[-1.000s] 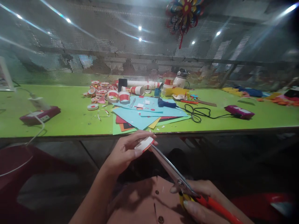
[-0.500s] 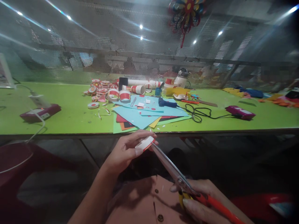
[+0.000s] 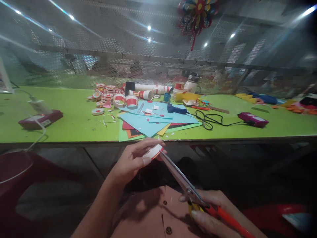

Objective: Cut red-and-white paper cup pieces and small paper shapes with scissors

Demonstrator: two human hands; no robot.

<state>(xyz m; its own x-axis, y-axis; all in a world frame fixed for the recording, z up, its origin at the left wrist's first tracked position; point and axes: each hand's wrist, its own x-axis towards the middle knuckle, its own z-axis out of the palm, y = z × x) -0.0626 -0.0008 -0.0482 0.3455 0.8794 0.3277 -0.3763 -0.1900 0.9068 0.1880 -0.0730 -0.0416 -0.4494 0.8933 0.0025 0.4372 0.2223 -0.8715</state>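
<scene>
My left hand (image 3: 135, 158) is closed around a small white piece of card with a red edge (image 3: 154, 151), in front of the table's near edge. It looks like a piece of paper cup, though I cannot be sure. My right hand (image 3: 215, 211) grips a pair of scissors (image 3: 179, 177) with red and yellow handles. The long blades point up and left, almost closed, and their tips meet the card's right end by my left fingertips. Part of the card is hidden behind my left thumb and fingers.
On the green table (image 3: 74, 129) lie coloured paper sheets (image 3: 151, 122), a blue glue gun (image 3: 177, 109) and its black cord. Behind are cut paper cups (image 3: 131, 100) and a heap of red-white rings (image 3: 105, 94). Purple power boxes (image 3: 253, 119) flank them. A jug (image 3: 192, 84) stands behind.
The view has shifted very slightly. Both hands, the card and the scissors keep nearly the same positions, with the blade tips still at the card's end.
</scene>
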